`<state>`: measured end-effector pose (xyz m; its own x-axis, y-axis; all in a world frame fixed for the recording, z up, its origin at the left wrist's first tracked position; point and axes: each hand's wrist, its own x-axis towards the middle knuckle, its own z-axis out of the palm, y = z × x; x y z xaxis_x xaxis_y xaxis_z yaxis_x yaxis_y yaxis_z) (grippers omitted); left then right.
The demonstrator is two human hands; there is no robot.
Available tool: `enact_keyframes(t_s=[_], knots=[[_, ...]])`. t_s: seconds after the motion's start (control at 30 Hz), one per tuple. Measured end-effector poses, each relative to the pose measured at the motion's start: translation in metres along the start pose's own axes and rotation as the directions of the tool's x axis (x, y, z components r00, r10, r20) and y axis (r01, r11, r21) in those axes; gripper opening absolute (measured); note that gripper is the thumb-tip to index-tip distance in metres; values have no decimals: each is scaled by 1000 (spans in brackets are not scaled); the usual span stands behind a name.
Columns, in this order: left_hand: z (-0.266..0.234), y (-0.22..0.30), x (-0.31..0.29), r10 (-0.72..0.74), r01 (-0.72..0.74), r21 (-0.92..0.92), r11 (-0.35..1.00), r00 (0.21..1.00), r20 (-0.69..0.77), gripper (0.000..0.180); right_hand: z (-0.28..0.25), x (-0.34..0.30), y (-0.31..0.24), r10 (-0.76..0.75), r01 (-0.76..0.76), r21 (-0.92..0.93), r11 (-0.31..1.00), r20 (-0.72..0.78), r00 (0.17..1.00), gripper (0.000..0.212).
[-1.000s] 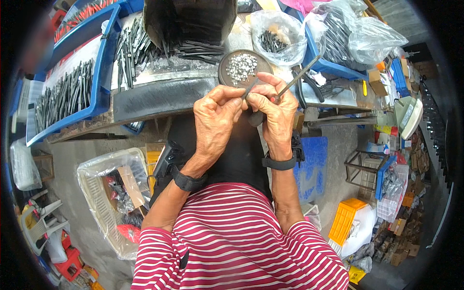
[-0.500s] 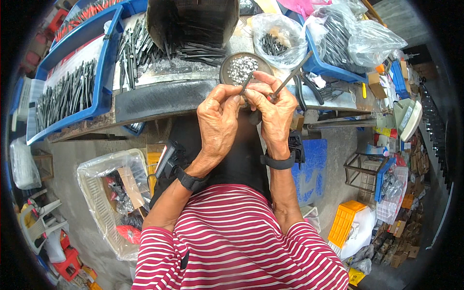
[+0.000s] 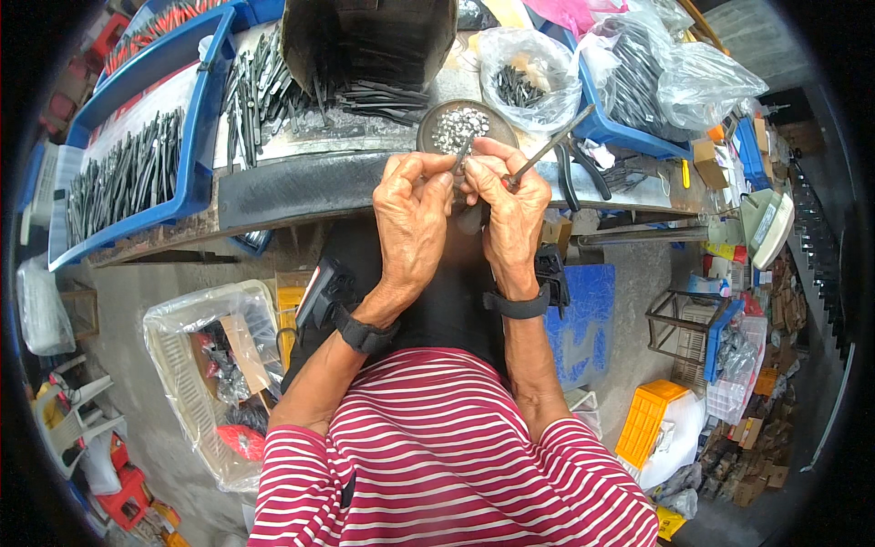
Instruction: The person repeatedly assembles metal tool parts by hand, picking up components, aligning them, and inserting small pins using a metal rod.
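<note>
Above the near edge of the workbench, my left hand (image 3: 410, 219) pinches a small dark narrow piece (image 3: 463, 153) between thumb and forefinger. Close beside it, my right hand (image 3: 512, 205) has its thumb and fingertips near that same piece. A screwdriver (image 3: 550, 144) lies through the right hand, its long shaft sticking out up and to the right, a bit of red showing at the fingers. Just beyond my fingertips stands a round shallow dish (image 3: 504, 135) of small shiny silvery parts (image 3: 456, 128).
Black-handled pliers (image 3: 588, 171) lie right of the dish. Behind it is a clear bag (image 3: 561, 100) of small dark parts. A blue tray (image 3: 196, 150) of dark strips stands left; a dark open box (image 3: 365, 41) sits at the back. A plastic-lined crate (image 3: 169, 365) is on the floor.
Both hands stay together at the dark piece. My right hand has shifted slightly left, and the screwdriver shaft has tilted a little farther to the right.
</note>
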<state>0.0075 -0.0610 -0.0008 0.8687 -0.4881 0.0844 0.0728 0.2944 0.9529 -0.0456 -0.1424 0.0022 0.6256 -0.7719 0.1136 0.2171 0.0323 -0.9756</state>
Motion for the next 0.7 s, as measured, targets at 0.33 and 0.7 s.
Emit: enact_keyframes(t_s=[0.33, 0.7], knots=[[3, -4, 2, -38, 38, -84, 996, 999, 3, 12, 5, 1, 2, 6, -10, -80, 997, -52, 999, 22], [3, 6, 6, -177, 193, -257, 947, 981, 84, 12, 6, 3, 1, 7, -4, 62, 998, -48, 999, 21]])
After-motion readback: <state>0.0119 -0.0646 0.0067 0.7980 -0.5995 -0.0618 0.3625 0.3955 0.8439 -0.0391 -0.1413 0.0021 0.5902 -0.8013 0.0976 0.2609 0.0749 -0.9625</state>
